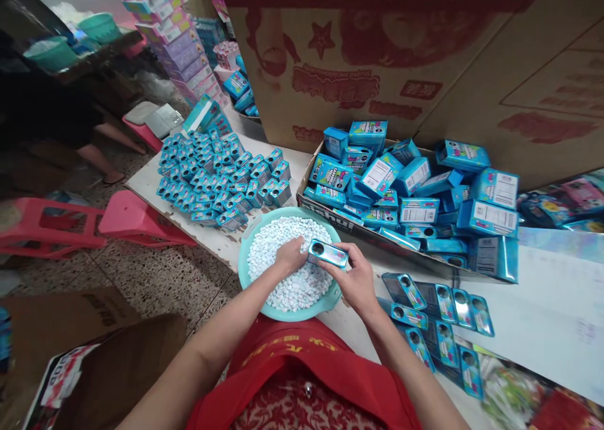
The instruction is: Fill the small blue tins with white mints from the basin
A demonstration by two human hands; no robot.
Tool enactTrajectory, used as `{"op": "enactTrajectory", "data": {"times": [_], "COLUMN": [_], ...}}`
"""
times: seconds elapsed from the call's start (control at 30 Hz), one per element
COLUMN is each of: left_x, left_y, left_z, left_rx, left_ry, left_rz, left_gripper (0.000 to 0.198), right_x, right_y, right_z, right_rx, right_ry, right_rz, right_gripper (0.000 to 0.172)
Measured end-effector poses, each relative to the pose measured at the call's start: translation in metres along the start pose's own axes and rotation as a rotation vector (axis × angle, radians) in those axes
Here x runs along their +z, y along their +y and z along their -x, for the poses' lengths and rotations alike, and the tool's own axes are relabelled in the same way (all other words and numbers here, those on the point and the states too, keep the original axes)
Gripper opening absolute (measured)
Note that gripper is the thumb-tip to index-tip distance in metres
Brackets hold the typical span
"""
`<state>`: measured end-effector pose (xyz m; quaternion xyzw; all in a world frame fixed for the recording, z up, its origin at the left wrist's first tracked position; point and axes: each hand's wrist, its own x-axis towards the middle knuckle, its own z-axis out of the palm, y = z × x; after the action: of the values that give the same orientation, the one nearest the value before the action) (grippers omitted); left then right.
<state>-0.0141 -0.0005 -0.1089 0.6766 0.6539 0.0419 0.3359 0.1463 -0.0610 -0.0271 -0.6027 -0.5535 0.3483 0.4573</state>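
Cardboard makes the big carton behind an open tray of blue boxes on a white table. Over a green basin, the left hand dips, grip impossible to tell; the right hand pinches a blue box between thumb and fingers, above white pellets.

the basin is mint green, its pellets bluish white; the held box is glossy blue. from the basin, between two and three o'clock, the cartons are bright blue with white panels; at one, the cardboard box is tan, printed red; at six, the apron is red with yellow lettering.
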Motion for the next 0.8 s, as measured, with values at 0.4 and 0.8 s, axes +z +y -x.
{"op": "enactTrajectory", "data": {"times": [0.4, 0.8], "left_x": [-0.06, -0.071], "left_y": [0.037, 0.069], "left_z": [0.027, 0.038], "left_rx": [-0.219, 0.027], "left_ry": [-0.031, 0.382], "left_rz": [1.529, 1.546], "left_gripper": [0.027, 0.019], "right_x": [0.003, 0.022], "right_y": [0.004, -0.015], "right_z": [-0.003, -0.003], "right_rx": [-0.067, -0.099], "right_ry": [-0.08, -0.166], "right_rz": [0.234, 0.335], "right_gripper": [0.024, 0.024]}}
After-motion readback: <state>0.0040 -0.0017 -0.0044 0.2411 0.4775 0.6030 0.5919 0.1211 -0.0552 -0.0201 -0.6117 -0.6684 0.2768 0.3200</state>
